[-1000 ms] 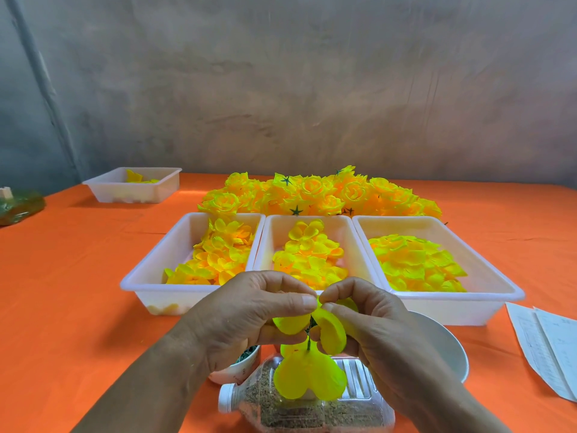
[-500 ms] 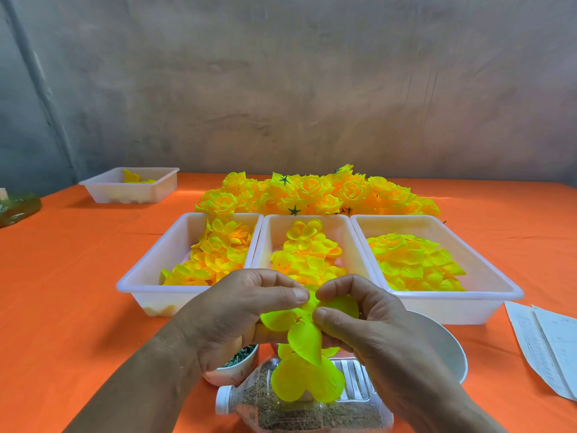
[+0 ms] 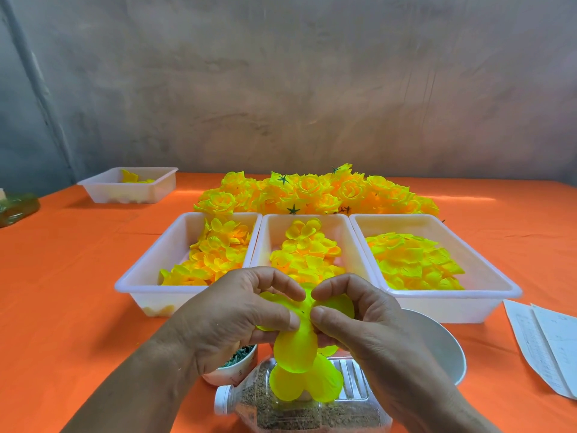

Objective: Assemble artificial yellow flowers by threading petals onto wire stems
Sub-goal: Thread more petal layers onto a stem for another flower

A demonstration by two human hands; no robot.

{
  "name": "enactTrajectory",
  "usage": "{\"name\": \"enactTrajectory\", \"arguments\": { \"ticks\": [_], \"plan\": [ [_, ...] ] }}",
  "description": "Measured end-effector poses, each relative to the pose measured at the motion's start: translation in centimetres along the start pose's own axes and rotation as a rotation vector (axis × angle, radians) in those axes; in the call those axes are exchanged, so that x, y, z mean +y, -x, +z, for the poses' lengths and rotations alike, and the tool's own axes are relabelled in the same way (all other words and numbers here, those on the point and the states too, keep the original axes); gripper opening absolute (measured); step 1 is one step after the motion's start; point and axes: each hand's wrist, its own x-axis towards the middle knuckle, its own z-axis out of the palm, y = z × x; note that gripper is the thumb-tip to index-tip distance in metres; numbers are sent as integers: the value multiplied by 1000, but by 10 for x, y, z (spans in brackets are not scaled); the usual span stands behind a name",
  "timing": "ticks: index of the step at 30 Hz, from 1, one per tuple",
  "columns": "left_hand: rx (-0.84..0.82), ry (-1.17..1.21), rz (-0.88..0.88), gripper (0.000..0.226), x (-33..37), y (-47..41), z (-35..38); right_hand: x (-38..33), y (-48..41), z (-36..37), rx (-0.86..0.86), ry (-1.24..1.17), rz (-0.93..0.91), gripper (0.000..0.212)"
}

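My left hand (image 3: 237,310) and my right hand (image 3: 359,317) face each other and pinch a bright yellow petal layer (image 3: 296,345) between thumbs and forefingers. Its lobes spread flat around the pinch. A second petal layer (image 3: 307,382) hangs below it, over a plastic bottle. The wire stem is hidden by petals and fingers. Three white trays hold loose yellow petals: left (image 3: 150,276), middle (image 3: 340,226), right (image 3: 487,276). Behind them lies a heap of finished yellow flowers (image 3: 315,192).
A clear plastic bottle (image 3: 299,410) with brown grains lies under my hands. A small cup of green pieces (image 3: 231,367) sits left of it, a white bowl (image 3: 443,348) to the right. Papers (image 3: 543,345) lie far right. Another white tray (image 3: 131,189) stands back left on the orange cloth.
The upper petal layer, folded a second ago, now lies spread flat. Both hands have shifted their pinch toward its centre.
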Motion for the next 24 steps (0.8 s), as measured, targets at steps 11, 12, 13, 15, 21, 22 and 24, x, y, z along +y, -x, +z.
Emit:
{"name": "enactTrajectory", "arguments": {
  "ticks": [11, 12, 13, 15, 21, 22, 24],
  "plan": [
    [-15, 29, -22, 26, -5, 1, 3, 4, 0, 0, -15, -32, 9, 20],
    [-15, 38, -27, 25, -5, 1, 3, 4, 0, -1, -10, -31, 10, 21],
    [-16, 49, -30, 25, -5, 0, 3, 4, 0, -1, -5, -31, 10, 21],
    [-20, 63, -32, 23, -5, 0, 2, 5, -1, -1, -4, -15, 3, 22],
    [-13, 39, -62, 23, -12, 0, 1, 10, -2, -1, -4, 17, 40, 19],
    [-10, 36, -72, 23, -15, -1, 1, 11, -1, -1, 0, 27, 47, 17],
    [-6, 41, -97, 23, -19, -1, 2, 14, -1, -3, 11, 54, 63, 15]
  ]
}}
